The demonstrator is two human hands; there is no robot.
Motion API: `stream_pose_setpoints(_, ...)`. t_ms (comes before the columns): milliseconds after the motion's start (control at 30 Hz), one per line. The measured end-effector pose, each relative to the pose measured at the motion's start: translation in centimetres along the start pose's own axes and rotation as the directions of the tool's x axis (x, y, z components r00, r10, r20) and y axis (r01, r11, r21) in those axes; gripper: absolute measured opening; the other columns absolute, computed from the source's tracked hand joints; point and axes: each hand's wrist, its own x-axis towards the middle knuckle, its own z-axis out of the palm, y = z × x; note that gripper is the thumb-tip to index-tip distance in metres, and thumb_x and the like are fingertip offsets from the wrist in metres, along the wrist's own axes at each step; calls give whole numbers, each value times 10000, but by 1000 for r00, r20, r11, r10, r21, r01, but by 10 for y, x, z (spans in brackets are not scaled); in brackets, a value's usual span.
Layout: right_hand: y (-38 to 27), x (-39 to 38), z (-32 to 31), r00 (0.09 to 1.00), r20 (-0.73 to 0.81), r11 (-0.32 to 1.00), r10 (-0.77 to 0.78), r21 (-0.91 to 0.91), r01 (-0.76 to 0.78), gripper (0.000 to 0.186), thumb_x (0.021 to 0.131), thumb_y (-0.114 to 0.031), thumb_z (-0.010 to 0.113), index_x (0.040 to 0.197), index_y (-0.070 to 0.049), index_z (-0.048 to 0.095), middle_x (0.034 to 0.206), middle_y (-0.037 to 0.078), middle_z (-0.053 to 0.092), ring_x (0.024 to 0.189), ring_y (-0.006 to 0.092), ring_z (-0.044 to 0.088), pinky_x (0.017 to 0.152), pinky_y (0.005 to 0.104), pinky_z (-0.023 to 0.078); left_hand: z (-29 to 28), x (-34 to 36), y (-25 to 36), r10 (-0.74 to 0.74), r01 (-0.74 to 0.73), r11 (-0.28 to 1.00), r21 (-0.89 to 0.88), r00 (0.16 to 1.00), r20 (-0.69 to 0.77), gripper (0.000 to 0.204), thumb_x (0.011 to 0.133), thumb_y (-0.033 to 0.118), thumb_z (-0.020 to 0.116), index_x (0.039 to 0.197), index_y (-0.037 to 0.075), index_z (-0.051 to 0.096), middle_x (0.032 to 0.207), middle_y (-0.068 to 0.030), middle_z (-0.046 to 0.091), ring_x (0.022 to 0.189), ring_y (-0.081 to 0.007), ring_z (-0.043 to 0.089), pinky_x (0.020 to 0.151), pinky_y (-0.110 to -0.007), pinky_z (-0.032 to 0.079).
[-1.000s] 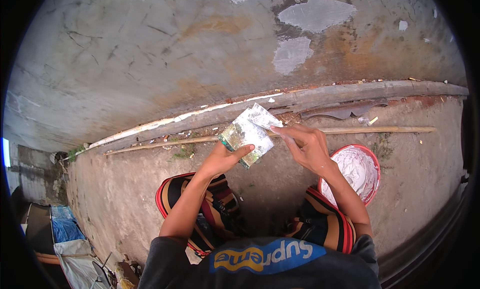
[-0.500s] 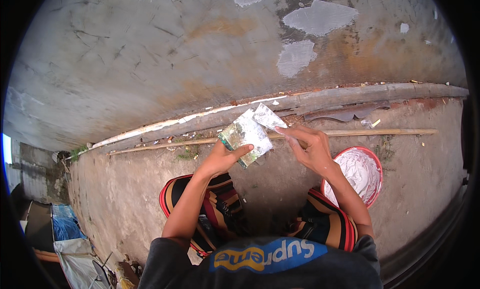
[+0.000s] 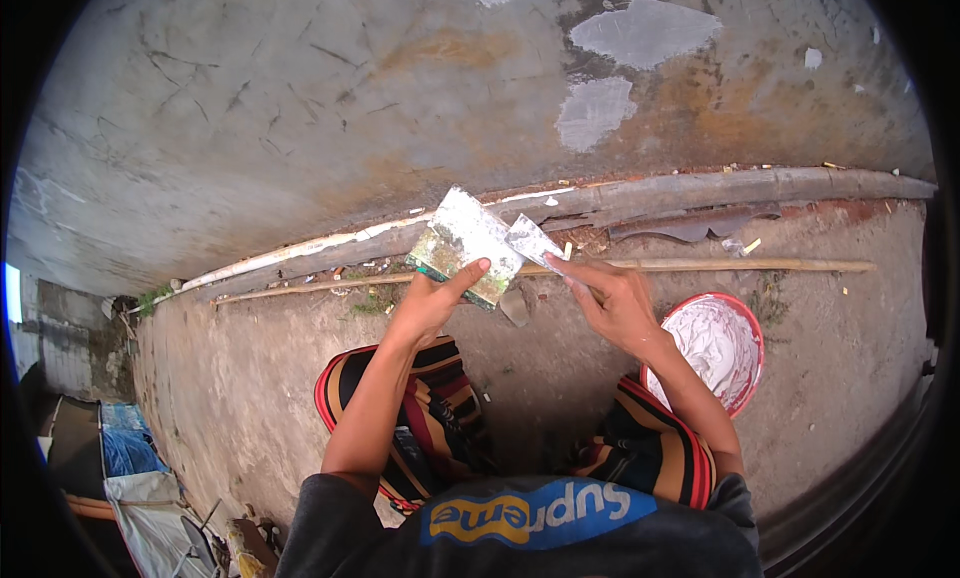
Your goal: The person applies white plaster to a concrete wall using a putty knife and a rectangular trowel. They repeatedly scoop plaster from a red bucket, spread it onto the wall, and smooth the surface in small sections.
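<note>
My left hand (image 3: 430, 303) grips a flat rectangular board (image 3: 462, 236) with a greenish edge, its thumb lying on the top face. White paste is smeared over most of that face. In my right hand (image 3: 618, 303) is a small putty knife (image 3: 532, 242), its wide blade coated with the same white. The blade meets or overlaps the board's right edge; whether they touch I cannot tell. Beside my right forearm stands a red-rimmed bucket (image 3: 761, 356) holding thick white paste (image 3: 708, 340), partly hidden by the arm.
A grey, stained wall (image 3: 300, 108) rises ahead, with pale filler patches (image 3: 645, 33) on it. Along its foot runs a low ledge (image 3: 720, 186). A long wooden pole (image 3: 760, 265) lies across the dirt ground. Tarps (image 3: 130, 443) and clutter are at lower left.
The board has shifted left and slightly up with my left hand, drawing along under the knife. More of its green-stained surface shows. My right hand has barely moved.
</note>
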Motion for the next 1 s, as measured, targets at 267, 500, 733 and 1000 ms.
stream_pose_setpoints(267,-8,12,-7,978,-201,998,-58,5,61,418,887,-77,633,1292,-180,643,946,148,708,716,312,676,621,372,527,-5,5,-10,-1,-14,993,-118,992,-130,647,861,230,774,1372,2,448,1272,-133,595,1168,-252,584,872,-407,515)
stream_pose_setpoints(500,3,9,-12,982,-185,998,-40,31,46,428,894,-115,650,1316,-177,623,1093,180,698,890,351,700,728,381,556,-4,7,-5,12,-23,982,-187,998,-59,584,885,171,738,1358,-14,449,1265,-156,592,1141,-258,601,868,-431,552)
stream_pose_setpoints(733,1,7,-11,988,-156,1000,-5,19,8,426,893,-122,652,1313,-191,626,1107,182,695,912,346,701,750,374,560,-4,6,-7,26,-38,985,-170,997,-71,596,879,177,746,1357,-25,453,1266,-156,595,1138,-258,603,870,-419,544)
stream_pose_setpoints(1000,0,6,-4,989,-147,1000,11,-7,-12,449,884,-111,657,1322,-197,621,1057,179,706,801,336,704,691,381,552,0,-5,-4,51,-56,994,-89,997,-59,724,834,372,792,1339,-43,482,1281,-154,598,1176,-253,559,879,-390,483)
